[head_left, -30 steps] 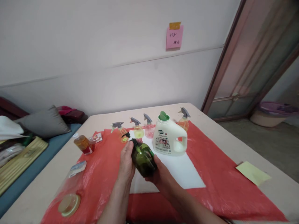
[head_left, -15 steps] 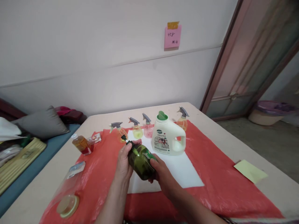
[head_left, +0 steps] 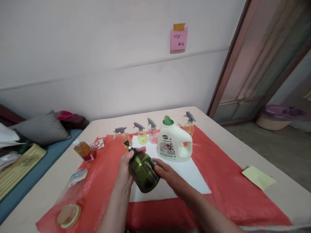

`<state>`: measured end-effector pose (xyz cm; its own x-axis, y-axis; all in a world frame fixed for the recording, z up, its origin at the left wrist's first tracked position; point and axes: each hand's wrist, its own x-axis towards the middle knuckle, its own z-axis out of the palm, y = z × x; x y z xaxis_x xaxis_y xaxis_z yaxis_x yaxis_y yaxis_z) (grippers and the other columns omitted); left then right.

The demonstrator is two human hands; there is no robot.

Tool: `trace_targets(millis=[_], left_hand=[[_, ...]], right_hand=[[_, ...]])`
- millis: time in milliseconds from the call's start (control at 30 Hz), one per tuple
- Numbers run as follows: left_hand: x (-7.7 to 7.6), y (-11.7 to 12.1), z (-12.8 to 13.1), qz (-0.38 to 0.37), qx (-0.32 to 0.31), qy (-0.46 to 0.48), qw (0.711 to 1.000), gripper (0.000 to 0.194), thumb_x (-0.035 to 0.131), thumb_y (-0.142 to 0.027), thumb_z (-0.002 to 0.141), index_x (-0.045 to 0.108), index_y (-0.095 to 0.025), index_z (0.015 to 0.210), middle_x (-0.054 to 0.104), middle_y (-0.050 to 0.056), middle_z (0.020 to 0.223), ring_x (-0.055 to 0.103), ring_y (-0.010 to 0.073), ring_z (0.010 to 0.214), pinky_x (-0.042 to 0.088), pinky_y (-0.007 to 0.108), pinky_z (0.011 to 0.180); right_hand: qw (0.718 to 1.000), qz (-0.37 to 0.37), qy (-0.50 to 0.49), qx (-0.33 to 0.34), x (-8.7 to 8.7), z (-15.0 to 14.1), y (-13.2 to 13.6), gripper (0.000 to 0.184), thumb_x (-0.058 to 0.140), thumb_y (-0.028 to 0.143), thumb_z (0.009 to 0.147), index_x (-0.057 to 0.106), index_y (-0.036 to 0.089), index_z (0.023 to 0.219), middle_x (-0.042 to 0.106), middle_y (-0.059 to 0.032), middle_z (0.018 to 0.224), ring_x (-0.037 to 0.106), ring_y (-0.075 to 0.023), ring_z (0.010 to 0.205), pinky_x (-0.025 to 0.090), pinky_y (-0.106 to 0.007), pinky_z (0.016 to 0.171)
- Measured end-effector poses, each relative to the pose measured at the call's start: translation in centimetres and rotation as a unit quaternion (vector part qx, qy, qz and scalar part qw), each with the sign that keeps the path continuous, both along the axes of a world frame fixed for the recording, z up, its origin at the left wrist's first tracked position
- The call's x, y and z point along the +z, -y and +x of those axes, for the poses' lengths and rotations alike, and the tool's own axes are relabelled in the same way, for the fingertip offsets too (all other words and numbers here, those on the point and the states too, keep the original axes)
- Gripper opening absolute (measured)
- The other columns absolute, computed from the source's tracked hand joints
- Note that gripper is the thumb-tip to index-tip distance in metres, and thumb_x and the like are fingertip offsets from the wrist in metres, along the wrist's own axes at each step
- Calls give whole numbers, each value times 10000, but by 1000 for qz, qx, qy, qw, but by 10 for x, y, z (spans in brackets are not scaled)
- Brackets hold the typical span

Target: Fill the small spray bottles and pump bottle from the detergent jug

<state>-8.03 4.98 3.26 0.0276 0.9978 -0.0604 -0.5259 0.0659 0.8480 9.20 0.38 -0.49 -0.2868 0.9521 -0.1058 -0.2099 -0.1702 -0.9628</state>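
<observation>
A dark green pump bottle (head_left: pixel 143 171) is held tilted over the white sheet (head_left: pixel 184 176), its black pump head pointing up and left. My left hand (head_left: pixel 126 166) grips the bottle near the pump, fingers curled round the neck. My right hand (head_left: pixel 165 173) presses against the bottle's right side, fingers closed on its body. Just behind stands a white detergent jug (head_left: pixel 173 142) with a green cap.
Several small spray bottles (head_left: pixel 142 136) line the back of the red plastic sheet (head_left: pixel 225 181). An amber bottle (head_left: pixel 84 151) and a clear lidded container (head_left: pixel 69 207) lie at the left. A yellow note (head_left: pixel 258 177) lies at the right. Cushions sit beyond the table's left edge.
The green bottle has dropped a little and tipped further, its base now toward me. My right hand slid from under it to its side. The left hand kept its grip.
</observation>
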Motion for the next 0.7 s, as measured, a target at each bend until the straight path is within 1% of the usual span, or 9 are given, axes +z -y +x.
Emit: trace_targets(millis=[67, 133, 233, 300, 400, 467, 567, 633, 700], left_hand=[[0, 2, -1, 19, -16, -60, 998, 322, 790, -387, 655, 788, -150, 873, 775, 113, 963, 706, 275, 928, 563, 343, 787], [-1, 4, 2, 37, -49, -138, 988, 341, 798, -351, 667, 787, -156, 948, 769, 112, 1020, 706, 270, 928, 562, 334, 790], [-6, 7, 9, 71, -84, -215, 970, 354, 806, -339, 674, 783, -157, 977, 745, 118, 1122, 679, 304, 1041, 546, 361, 887], [-11, 7, 13, 83, -78, -234, 966, 344, 800, -353, 683, 784, -164, 970, 711, 120, 1210, 639, 328, 1137, 522, 386, 959], [-20, 4, 15, 91, -69, -238, 964, 390, 792, -369, 694, 773, -190, 1040, 655, 103, 1315, 573, 333, 1245, 471, 398, 1047], [-24, 2, 15, 89, -74, -212, 970, 480, 809, -383, 670, 750, -208, 1113, 657, 95, 1314, 566, 335, 1257, 463, 416, 1064], [-28, -2, 14, 87, -70, -161, 981, 552, 803, -467, 671, 738, -187, 1141, 677, 126, 1274, 606, 344, 1207, 510, 428, 1018], [-28, -6, 15, 81, -47, -151, 984, 514, 768, -518, 705, 763, -158, 1071, 697, 149, 1227, 639, 335, 1158, 554, 395, 954], [-28, -9, 16, 65, -23, -153, 986, 464, 755, -521, 725, 778, -152, 1006, 723, 148, 1168, 671, 313, 1099, 582, 356, 891]], right_hand=[[992, 75, 97, -41, 6, 12, -3, 901, 779, 597, 677, 432, 223, 1420, 513, -133, 1433, 466, -298, 1320, 356, -473, 1093], [983, 101, 148, -42, 14, 17, 0, 1074, 857, 518, 590, 337, 230, 1485, 428, -140, 1505, 385, -322, 1387, 300, -496, 1134], [968, 140, 206, -28, 28, 12, 10, 1173, 917, 395, 480, 326, 278, 1487, 475, -100, 1466, 452, -327, 1330, 364, -482, 1092], [953, 150, 260, -48, 35, 7, 15, 1233, 923, 349, 443, 296, 258, 1500, 514, -110, 1421, 495, -330, 1277, 402, -469, 1052], [935, 168, 305, -63, 45, 11, 15, 1113, 898, 326, 466, 384, 224, 1449, 571, -117, 1339, 544, -332, 1204, 426, -469, 1015], [936, 196, 288, -50, 52, 27, 12, 953, 889, 324, 470, 504, 245, 1338, 615, -74, 1260, 578, -310, 1143, 445, -454, 989], [961, 195, 185, -71, 65, 65, 9, 898, 904, 319, 449, 542, 275, 1270, 641, -28, 1200, 603, -274, 1104, 487, -408, 940], [965, 193, 95, -151, 71, 96, 8, 899, 901, 354, 471, 525, 265, 1283, 643, -39, 1206, 608, -273, 1113, 495, -407, 935], [934, 220, 50, -276, 73, 129, 3, 822, 850, 422, 566, 506, 247, 1292, 645, -57, 1214, 610, -273, 1117, 488, -427, 951]])
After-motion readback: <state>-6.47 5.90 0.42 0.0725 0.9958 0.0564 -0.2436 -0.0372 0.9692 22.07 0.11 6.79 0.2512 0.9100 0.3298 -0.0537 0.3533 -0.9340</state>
